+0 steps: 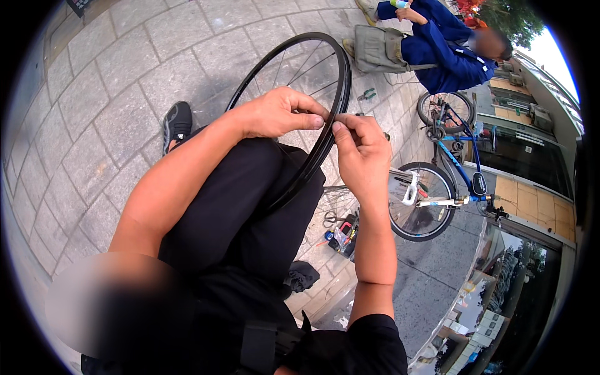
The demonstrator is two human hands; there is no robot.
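A spoked bicycle wheel [342, 62] with a black rim stands tilted against my bent knees, its lower part hidden by my legs. My left hand [275, 114] pinches the near side of the rim between thumb and fingers. Just across from it, my right hand [364, 150] grips the other side, thumb pressed on the black edge. The fingertips of both hands nearly meet there. Whether they hold the tyre edge or the rim itself is too small to tell.
A blue bicycle [461, 161] with a white fork stands to the right. Green-handled pliers [367, 95] lie on the paving beyond the wheel. Near my right forearm sits a tray of tools [344, 240]. A person in blue [447, 53] with a grey bag [379, 49] is at the far right.
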